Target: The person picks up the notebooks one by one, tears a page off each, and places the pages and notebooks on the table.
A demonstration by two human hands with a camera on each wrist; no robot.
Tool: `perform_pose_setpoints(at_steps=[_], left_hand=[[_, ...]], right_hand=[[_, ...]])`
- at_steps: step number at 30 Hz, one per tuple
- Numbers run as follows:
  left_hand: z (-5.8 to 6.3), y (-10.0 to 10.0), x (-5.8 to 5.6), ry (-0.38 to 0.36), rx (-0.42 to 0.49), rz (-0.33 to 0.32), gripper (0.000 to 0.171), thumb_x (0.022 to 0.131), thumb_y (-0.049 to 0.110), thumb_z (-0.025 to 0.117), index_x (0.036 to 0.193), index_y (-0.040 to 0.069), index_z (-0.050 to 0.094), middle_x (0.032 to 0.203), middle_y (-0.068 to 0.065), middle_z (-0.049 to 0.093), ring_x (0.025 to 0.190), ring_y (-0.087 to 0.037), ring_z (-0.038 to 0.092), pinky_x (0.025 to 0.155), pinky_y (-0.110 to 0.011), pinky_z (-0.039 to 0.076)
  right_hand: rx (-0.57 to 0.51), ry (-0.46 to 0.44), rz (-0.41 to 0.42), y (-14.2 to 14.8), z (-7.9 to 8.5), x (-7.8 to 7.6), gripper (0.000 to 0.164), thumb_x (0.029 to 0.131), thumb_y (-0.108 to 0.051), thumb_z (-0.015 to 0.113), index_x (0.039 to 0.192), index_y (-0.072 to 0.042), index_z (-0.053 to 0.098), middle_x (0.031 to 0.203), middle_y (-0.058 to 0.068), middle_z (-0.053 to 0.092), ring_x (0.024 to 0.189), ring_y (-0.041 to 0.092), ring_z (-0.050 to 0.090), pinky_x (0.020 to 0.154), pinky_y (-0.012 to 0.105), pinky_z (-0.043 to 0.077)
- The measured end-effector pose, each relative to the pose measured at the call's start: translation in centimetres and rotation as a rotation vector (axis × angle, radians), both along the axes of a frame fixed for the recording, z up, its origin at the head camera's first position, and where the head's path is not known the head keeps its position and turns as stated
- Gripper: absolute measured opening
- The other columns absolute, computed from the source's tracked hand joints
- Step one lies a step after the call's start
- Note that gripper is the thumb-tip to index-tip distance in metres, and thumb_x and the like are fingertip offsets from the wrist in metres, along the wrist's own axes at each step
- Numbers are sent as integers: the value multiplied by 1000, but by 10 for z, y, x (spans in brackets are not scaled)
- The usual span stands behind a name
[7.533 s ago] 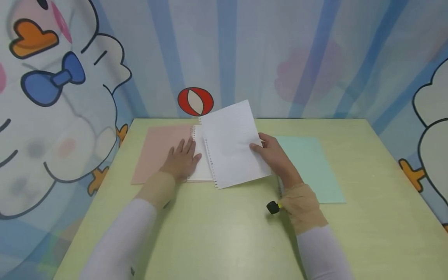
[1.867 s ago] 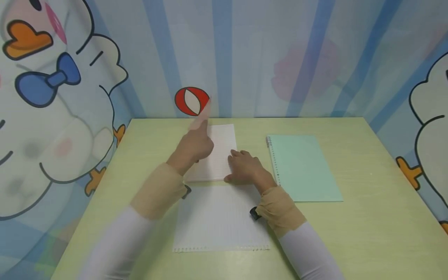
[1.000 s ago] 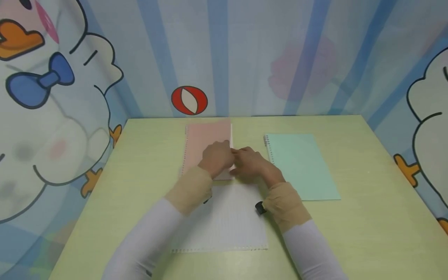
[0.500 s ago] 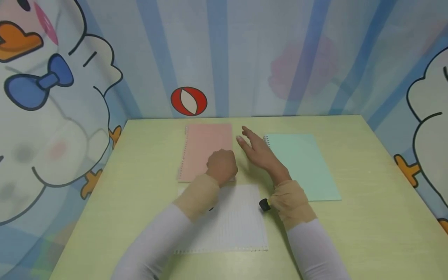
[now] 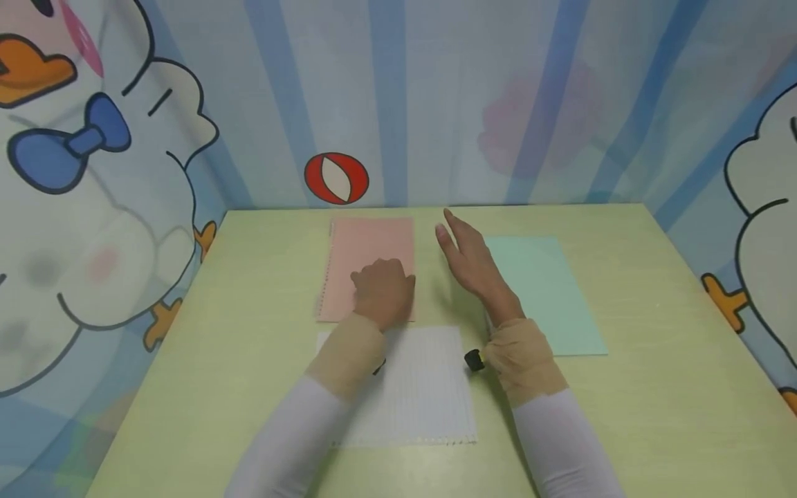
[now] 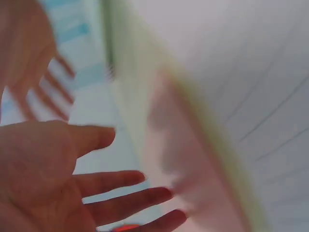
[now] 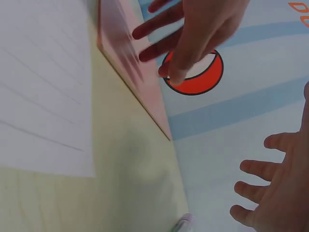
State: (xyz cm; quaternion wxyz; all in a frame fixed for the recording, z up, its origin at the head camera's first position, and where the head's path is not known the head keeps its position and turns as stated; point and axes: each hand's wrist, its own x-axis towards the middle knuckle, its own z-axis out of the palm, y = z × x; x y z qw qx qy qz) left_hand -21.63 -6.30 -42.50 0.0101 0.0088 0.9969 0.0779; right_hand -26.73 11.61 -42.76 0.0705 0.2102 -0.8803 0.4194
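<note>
A pink spiral notebook (image 5: 349,249) lies closed at the back of the table, its coil along the left edge. My left hand (image 5: 384,294) is over its lower right part; in the left wrist view the relaxed fingers (image 6: 130,198) extend close to the cover. Raised to the right of it is my right hand (image 5: 471,261), fingers extended and holding nothing, as the right wrist view also shows of that hand (image 7: 280,188). Nearer the body lies a loose lined sheet (image 5: 414,394), its ragged perforated edge facing me, partly covered by the left forearm.
A mint-green notebook (image 5: 548,297) lies on the right, its left side hidden behind the right hand and wrist. The pale yellow-green table (image 5: 660,360) backs onto a cartoon-printed curtain (image 5: 429,104).
Earlier the right hand held the loose sheet; now it lies on the table. The left hand swung the pink cover shut, and the right hand has lifted off to the right.
</note>
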Motion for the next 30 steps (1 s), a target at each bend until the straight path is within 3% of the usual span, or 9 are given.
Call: perform_pose_setpoints(at_steps=[4,6,8,10,14,16,19,22,30], left_hand=[[16,-20,1,-77,145,-14,49,100,47,59,129,8,66,121,-12,72,108,-32,67,94,-57,52],[27,-29,2,-61,184,-45,61,99,52,58,143,9,56,135,-13,66,120,-32,62,99,-54,51],[39,-38,2,21,216,-81,73,98,57,58,153,11,45,146,-15,57,132,-32,52,105,-55,47],[49,-46,1,151,224,-118,81,95,61,60,156,13,39,152,-16,49,140,-34,43,108,-59,43],[59,-60,-3,378,140,-170,94,89,71,60,162,21,27,165,-14,29,151,-36,20,113,-65,32],[56,-63,-6,410,90,-169,99,88,78,53,164,25,19,170,-11,14,154,-38,7,116,-68,23],[44,-65,-10,393,47,-143,103,86,86,41,165,28,9,171,-5,-11,153,-38,-9,118,-71,12],[34,-67,-15,375,3,-112,106,85,90,35,164,28,3,167,-1,-25,152,-36,-20,118,-71,7],[23,-75,-22,334,5,-73,111,82,94,28,165,24,2,169,-4,-22,151,-34,-23,118,-71,7]], right_hand=[[4,17,-61,6,6,5,82,102,-68,33,164,-15,17,163,17,33,149,34,27,119,60,24],[29,55,-103,10,11,7,87,100,-70,40,164,-19,13,163,17,34,148,35,28,117,63,27],[78,105,-144,14,18,10,89,97,-71,43,165,-23,10,163,17,33,149,36,27,115,67,26],[152,162,-168,21,24,12,90,96,-72,44,165,-26,10,164,17,30,150,37,22,115,69,23],[316,275,-213,37,34,17,92,93,-72,48,164,-30,9,169,14,18,154,35,7,118,69,13],[386,319,-236,45,38,20,95,91,-73,51,164,-31,8,171,11,10,155,33,0,118,68,10],[454,347,-250,53,40,24,100,87,-75,54,164,-32,7,172,8,0,155,31,-8,117,70,9],[484,339,-251,56,41,26,102,86,-76,54,164,-33,5,172,5,-7,154,29,-12,117,71,7],[523,290,-257,65,38,18,100,88,-78,50,163,-34,2,171,2,-10,153,29,-16,118,70,4]])
